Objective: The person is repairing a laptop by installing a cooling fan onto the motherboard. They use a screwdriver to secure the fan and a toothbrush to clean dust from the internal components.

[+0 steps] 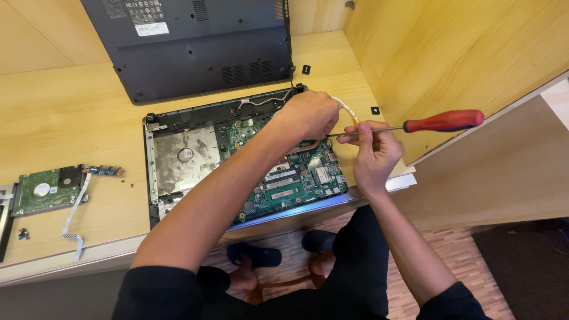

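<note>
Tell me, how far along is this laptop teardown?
Done: the bottom cover is off and lies behind the open laptop base; a hard drive and ribbon cable lie to the left. In hand: the left hand holds a white cable, and the right hand holds a red-handled screwdriver. Left: the green motherboard still sits in the base.
</note>
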